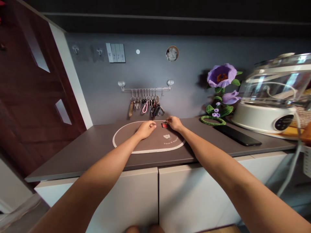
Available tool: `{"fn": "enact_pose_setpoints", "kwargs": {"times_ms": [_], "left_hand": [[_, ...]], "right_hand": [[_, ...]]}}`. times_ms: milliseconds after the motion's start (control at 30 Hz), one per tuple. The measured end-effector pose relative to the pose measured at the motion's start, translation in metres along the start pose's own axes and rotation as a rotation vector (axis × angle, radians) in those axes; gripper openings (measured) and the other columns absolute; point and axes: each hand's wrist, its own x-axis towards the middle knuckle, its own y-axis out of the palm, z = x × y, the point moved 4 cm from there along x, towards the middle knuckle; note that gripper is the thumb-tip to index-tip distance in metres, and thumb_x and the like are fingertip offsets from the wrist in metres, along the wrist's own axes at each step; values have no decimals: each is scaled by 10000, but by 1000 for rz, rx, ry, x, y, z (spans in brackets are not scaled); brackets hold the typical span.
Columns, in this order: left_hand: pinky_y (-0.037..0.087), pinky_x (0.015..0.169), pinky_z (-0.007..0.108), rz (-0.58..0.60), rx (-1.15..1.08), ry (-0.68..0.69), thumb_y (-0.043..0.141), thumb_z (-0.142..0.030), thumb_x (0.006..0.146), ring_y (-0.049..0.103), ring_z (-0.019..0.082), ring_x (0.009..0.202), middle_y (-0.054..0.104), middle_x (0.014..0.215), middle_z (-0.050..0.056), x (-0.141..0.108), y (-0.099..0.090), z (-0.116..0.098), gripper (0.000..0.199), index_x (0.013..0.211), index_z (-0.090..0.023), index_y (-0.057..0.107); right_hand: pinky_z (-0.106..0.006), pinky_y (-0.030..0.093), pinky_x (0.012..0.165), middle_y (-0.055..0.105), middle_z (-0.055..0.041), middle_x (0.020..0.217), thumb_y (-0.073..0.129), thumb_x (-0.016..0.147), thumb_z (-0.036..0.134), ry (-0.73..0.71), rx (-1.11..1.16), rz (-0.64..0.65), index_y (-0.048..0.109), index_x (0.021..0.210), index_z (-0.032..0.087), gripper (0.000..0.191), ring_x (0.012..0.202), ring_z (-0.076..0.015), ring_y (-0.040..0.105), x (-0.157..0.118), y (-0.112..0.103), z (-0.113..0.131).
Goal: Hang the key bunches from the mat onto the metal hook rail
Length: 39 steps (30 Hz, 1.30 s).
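Note:
A small red key tag [164, 125] with a metal ring lies low over the brown oval mat [128, 142]. My right hand [174, 123] pinches the ring end of this key tag from the right. On the mat's left side, my left hand [145, 129] is closed, with its fingers curled and thumb near the fingertips. Whatever it may hold is hidden. Above both hands, several bunches of keys [145, 105] hang from a clear hook rail [147, 89] stuck to the grey wall. A pink loop [145, 107] and a brown fob [131, 109] hang among them.
To the right stand a purple fabric flower [222, 77] with a green base, a black phone [238, 135] lying flat, and a white appliance with a clear top [264, 113]. The counter's front edge runs above white cabinet doors [126, 197]. A dark overhead shelf [155, 22] spans the top.

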Motion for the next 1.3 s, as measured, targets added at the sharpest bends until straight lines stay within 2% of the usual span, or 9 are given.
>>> {"fn": "enact_pose_setpoints", "kwargs": {"times_ms": [167,333,533,733,1000,1200,1300], "left_hand": [[427,704,233,8,29,-7,478,-291,762,556,123,715,637,825,42,1,1,1,280,963,-135,596],[429,705,234,24,41,2,478,-294,762,561,127,730,639,845,43,1,3,4,287,973,-137,592],[433,721,233,13,52,-9,483,-276,761,565,127,738,640,841,46,0,0,0,272,962,-135,600],[437,725,245,10,52,-19,487,-269,755,569,134,746,640,849,50,-1,-1,-1,274,964,-135,601],[444,720,241,2,-10,-31,466,-265,764,578,135,764,643,877,55,-1,-1,1,282,984,-135,586],[439,739,239,-60,-7,-20,463,-231,763,578,133,783,645,898,58,1,-5,0,249,949,-138,600],[441,727,239,-81,-1,-24,466,-220,762,576,128,753,648,875,58,2,-6,2,249,955,-133,598]], "right_hand": [[-226,400,689,664,-87,899,491,766,220,-11,-96,79,675,868,160,219,825,-185,598,1,5,2],[-232,395,671,666,-90,905,473,768,195,-50,-123,96,683,853,155,230,821,-195,599,-2,3,7],[-216,395,645,671,-75,843,514,754,248,-75,-59,105,673,828,152,200,743,-158,590,-3,1,7],[-206,386,644,660,-35,780,527,734,259,-189,-6,185,649,756,161,158,686,-124,557,-6,-2,11],[-201,364,574,598,2,646,506,709,380,-235,149,203,617,735,154,253,585,-95,485,-12,-9,18],[-192,381,580,574,1,658,471,699,279,-157,397,177,544,737,147,156,588,-86,487,-13,-13,25],[-196,393,593,557,3,653,453,724,291,-153,510,172,504,751,152,151,586,-83,484,-13,-14,28]]}}
